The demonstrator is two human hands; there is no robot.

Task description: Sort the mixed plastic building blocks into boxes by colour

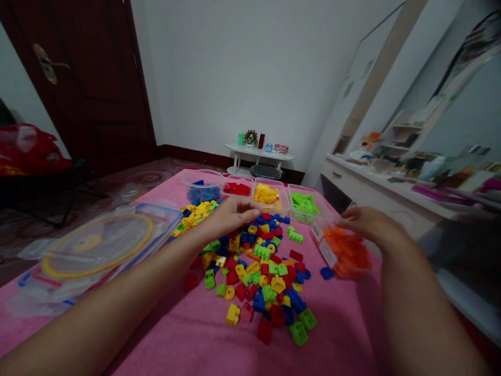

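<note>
My left hand (pixel 234 215) hovers over the far part of a mixed pile of toy building bricks (pixel 270 266). Its thumb and fingers point right with a gap between them, and no brick shows in it. On the right, my right hand (pixel 366 222) is at the upper edge of a clear plastic container (pixel 324 245) with orange bricks (pixel 348 253) in it. Those fingers bend down and look blurred, so their grip cannot be made out. Red, yellow, blue and green bricks make up the pile.
Along the far edge stand clear containers of blue bricks (pixel 203 192), red bricks (pixel 237 189), yellow bricks (pixel 266 194) and green bricks (pixel 304 203). Stacked clear lids (pixel 102 243) lie left on the pink cloth (pixel 336 324). A white dresser (pixel 391 190) stands at right.
</note>
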